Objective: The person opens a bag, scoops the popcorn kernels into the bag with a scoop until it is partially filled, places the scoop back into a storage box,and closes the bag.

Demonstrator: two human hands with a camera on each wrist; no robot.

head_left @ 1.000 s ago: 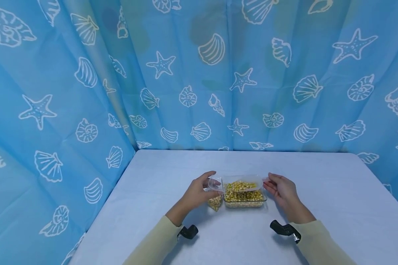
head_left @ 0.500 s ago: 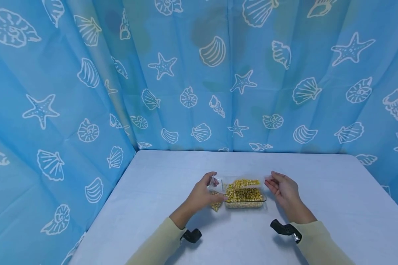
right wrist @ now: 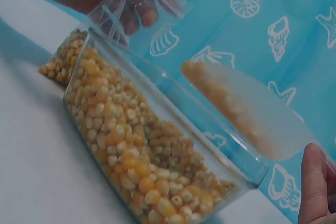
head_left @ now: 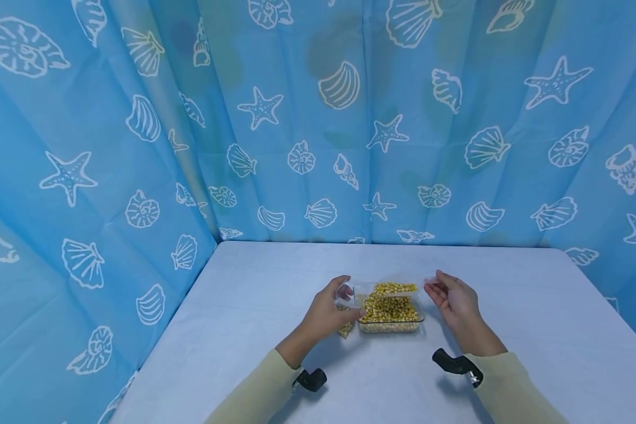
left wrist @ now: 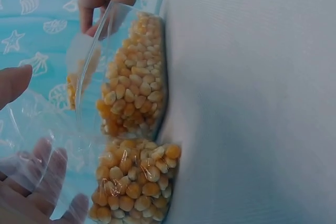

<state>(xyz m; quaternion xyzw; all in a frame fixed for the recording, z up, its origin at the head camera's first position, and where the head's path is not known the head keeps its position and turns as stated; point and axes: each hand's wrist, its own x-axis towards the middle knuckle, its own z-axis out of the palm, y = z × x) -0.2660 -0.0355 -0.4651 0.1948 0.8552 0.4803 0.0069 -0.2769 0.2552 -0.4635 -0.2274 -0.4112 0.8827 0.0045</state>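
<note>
A clear rectangular glass container stands on the table, heaped with yellow corn kernels. My right hand pinches the handle end of a translucent scoop, which is tilted above the container's far side and carries a load of kernels. At the container's left end, my left hand grips the mouth of a clear zip bag, thumb and fingers spread apart around it. Corn kernels fill the bag's bottom, which rests on the table right beside the container.
The white-covered table reaches back to a blue curtain printed with shells and starfish. Another stretch of this curtain hangs along the left side. Black wrist mounts sit on both sleeves.
The loaded scoop has shifted up and slightly right over the container. My left hand has moved a little right with the bag's mouth, closer to the container.
</note>
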